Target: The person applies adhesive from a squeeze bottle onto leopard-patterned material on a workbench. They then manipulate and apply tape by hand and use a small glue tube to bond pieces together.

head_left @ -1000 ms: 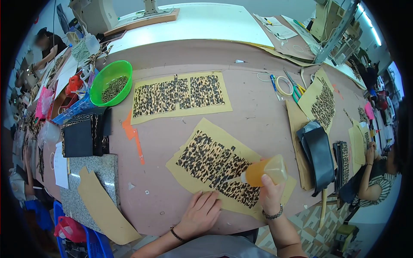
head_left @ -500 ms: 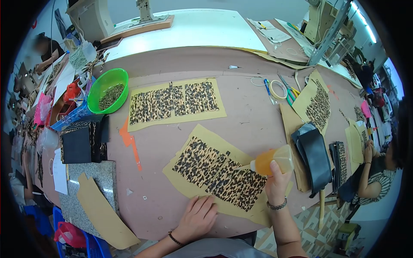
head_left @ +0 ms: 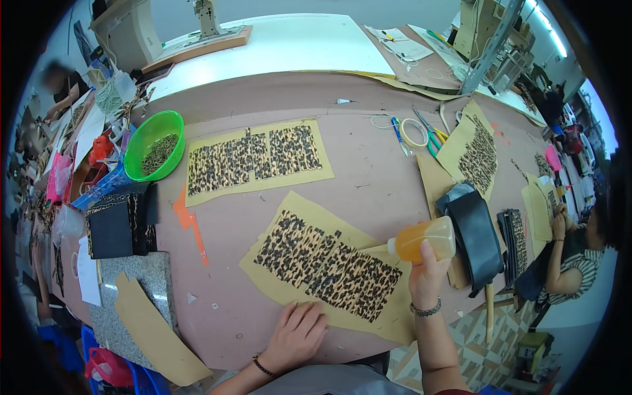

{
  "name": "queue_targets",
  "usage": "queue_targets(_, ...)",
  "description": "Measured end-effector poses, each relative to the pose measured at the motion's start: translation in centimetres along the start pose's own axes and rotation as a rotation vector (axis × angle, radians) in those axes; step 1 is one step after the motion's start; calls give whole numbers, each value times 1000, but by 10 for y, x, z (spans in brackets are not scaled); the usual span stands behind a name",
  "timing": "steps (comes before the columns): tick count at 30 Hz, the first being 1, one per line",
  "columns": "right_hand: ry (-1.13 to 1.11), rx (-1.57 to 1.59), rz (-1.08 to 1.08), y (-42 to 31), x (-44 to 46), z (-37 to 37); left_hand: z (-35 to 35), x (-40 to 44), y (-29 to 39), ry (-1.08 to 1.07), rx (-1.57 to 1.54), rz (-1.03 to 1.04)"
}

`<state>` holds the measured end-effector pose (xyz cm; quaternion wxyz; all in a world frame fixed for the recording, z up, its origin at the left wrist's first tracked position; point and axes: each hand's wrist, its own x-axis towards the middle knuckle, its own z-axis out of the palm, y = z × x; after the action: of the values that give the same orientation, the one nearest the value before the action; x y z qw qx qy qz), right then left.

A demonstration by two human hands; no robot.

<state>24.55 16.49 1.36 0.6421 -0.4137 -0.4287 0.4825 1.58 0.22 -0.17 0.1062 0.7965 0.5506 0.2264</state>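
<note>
My right hand [head_left: 428, 271] is wrapped round a clear bottle [head_left: 424, 239] of amber liquid, tilted with its thin nozzle pointing left. The nozzle tip is over the upper right edge of the leopard-print pieces [head_left: 328, 264], which lie on a yellow paper sheet [head_left: 263, 268]. My left hand [head_left: 298, 332] rests with fingers spread on the sheet's lower left edge and holds nothing. Farther back lies a second yellow sheet [head_left: 325, 172] with leopard-print strips [head_left: 227, 164].
A green bowl [head_left: 172, 125] stands at the left, above dark folded pieces [head_left: 112, 230] and a granite slab [head_left: 158, 276]. At the right are scissors [head_left: 431, 138], a tape roll [head_left: 413, 133] and a black bundle [head_left: 475, 240]. A co-worker [head_left: 569, 263] sits at far right.
The bottle in my right hand has moved right and up, away from the middle of the leopard-print pieces, and is now more level. My left hand stays on the sheet. The view has shifted slightly.
</note>
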Motion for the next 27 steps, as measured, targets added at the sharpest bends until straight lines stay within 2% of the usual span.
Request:
queue_targets(4,-19,-14,42,-2,-2,3,0,1,0,-8,46,58)
queue_targets(22,-8,-78,25,4,-9,7,-2,2,1,-29,27,35)
queue_targets(27,-56,-36,94,1,-19,10,-2,3,1,-29,27,34)
